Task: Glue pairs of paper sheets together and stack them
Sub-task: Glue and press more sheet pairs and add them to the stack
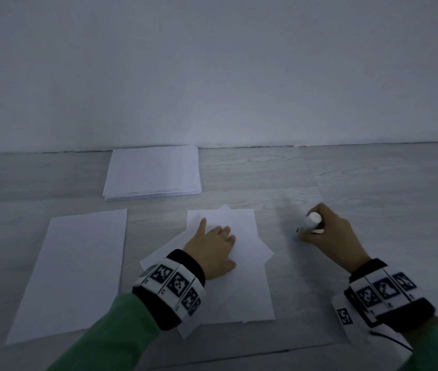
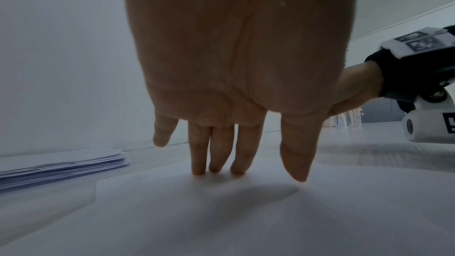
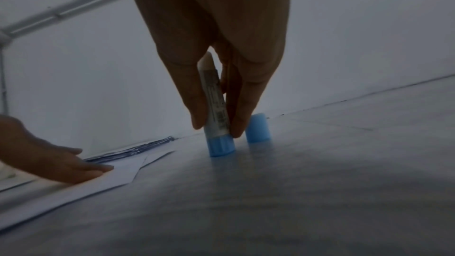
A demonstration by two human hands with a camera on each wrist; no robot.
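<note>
Head view: left hand (image 1: 213, 247) flat on fanned sheets (image 1: 250, 290) in the middle of the tabletop (image 1: 373, 183), fingers (image 1: 202, 223) straight and a little spread, pressing on the top sheet. Same seen from left wrist view: fingers (image 2: 198, 155) straight, tips touching the paper. Right hand (image 1: 327, 231) to the right of these sheets, fingers clamped around a glue stick (image 1: 311, 222). Right wrist view: glue stick (image 3: 216, 108) upright, its blue base down on the tabletop, white glue end up between thumb and fingers (image 3: 194, 104). Blue cap (image 3: 257, 128) standing just beside the stick, apart from it. Single sheet (image 1: 78, 269) lying flat at the left, apart from the fanned sheets. Paper stack (image 1: 153, 172) at the far edge near the wall (image 1: 212, 70), well apart from both hands. Green sleeves (image 1: 116, 336) and marker wristbands (image 1: 171, 282) on both arms.
</note>
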